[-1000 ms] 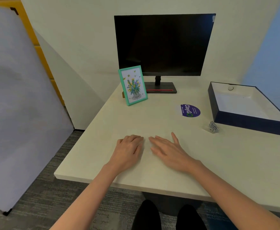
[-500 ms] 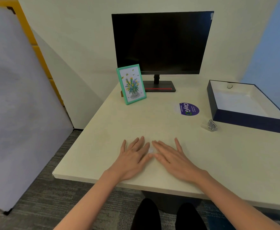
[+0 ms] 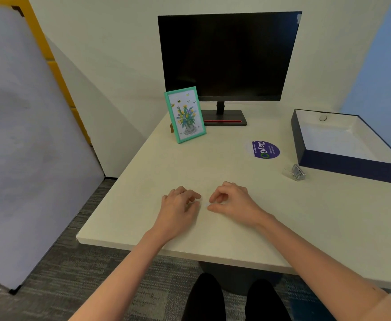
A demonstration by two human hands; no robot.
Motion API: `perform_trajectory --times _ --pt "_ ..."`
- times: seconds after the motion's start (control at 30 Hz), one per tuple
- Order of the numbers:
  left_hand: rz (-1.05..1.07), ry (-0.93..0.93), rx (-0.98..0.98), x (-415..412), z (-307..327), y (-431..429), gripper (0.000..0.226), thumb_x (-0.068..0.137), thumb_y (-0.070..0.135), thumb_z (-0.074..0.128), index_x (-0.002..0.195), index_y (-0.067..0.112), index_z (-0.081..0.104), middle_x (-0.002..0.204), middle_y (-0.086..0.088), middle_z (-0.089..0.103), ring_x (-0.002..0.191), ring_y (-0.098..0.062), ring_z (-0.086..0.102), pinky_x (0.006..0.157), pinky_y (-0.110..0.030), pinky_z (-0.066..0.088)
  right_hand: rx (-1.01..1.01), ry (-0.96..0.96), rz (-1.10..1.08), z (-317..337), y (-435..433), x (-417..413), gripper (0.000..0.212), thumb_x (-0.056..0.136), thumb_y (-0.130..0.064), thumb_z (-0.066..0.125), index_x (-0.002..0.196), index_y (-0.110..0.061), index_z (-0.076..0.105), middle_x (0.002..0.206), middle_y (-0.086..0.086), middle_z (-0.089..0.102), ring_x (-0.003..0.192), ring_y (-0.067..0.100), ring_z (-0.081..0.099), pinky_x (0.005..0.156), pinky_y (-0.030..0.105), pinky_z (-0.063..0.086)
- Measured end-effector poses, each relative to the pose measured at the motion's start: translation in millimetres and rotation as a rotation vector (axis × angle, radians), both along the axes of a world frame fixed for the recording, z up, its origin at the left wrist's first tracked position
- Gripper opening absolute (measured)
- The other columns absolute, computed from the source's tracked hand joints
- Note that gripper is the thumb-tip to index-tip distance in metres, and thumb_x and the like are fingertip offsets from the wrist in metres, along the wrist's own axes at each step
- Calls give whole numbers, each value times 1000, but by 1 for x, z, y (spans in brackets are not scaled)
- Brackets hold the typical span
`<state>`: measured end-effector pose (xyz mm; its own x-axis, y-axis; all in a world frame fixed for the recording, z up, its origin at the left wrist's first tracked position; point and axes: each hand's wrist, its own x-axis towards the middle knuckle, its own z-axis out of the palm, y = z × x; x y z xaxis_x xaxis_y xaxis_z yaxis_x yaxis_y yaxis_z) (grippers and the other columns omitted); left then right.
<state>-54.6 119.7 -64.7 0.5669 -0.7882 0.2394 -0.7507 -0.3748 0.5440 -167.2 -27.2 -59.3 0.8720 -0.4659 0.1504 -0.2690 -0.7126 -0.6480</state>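
Two hands on the cream worktop, nothing held.
At lower centre the left hand and right hand rest just beside each other, fingers curled in; a purple sticker lies well apart, toward centre right.

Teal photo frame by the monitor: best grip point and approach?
Probably take the teal photo frame by its top edge, from above, pinching front and back. It stands upright, leaning back on a brown rear prop, so the top rim is free; the monitor base sits close behind its right side.
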Motion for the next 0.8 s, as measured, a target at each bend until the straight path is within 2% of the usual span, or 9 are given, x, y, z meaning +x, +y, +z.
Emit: perform_trajectory --times 0.1,0.2,0.33,0.43,0.57,0.73,0.8 --pt "-2 2 -15 2 0 0 21 93 27 51 108 29 66 96 9 57 100 -13 54 92 -34 35 64 -35 -2 -4 -2 2 17 68 -40 79 70 -28 67 76 -9 59 75 4 58 93 47 43" --pt "12 4 -20 4 -1 1 21 93 27 51 107 29 66 96 10 57 100 -12 54 91 -33 32 76 -48 -10 -8 -5 3 18 67 -42 79 68 -28 67 74 -9 60 72 5 58 92 46 45" --pt "2 -3 -14 4 -1 0 21 93 27 50 108 30 66 97 10 57 99 -11 53 90 -32 32 35 -9 9 -7 -7 3 18 74 -41 75 66 -33 60 81 -8 59 81 7 56 95 39 39" --pt "-7 -9 -5 1 0 -1 22 92 28 51 108 31 66 97 10 58 97 -11 53 89 -31 32 -70 90 48 -3 -6 3 16 85 -38 65 74 -32 54 84 -11 50 96 10 48 96 34 29" --pt "-12 -7 16 -2 -1 -5 23 89 32 55 110 30 66 96 11 57 97 -10 53 91 -31 31 -139 208 79 -1 -7 3 11 92 -36 54 84 -29 50 89 -10 44 103 12 42 97 33 26" --pt "-33 6 12 -2 -2 -9 26 84 40 63 108 29 67 93 9 56 95 -10 54 93 -32 34 -10 145 24 6 -12 2 19 91 -31 54 75 -37 47 97 -5 53 102 12 47 95 32 26" --pt "-60 35 -9 -3 -2 -11 30 82 42 67 107 26 68 92 7 56 92 -10 55 92 -31 37 41 104 -9 7 -15 2 18 90 -29 57 75 -36 50 95 -6 55 94 10 51 97 35 31"
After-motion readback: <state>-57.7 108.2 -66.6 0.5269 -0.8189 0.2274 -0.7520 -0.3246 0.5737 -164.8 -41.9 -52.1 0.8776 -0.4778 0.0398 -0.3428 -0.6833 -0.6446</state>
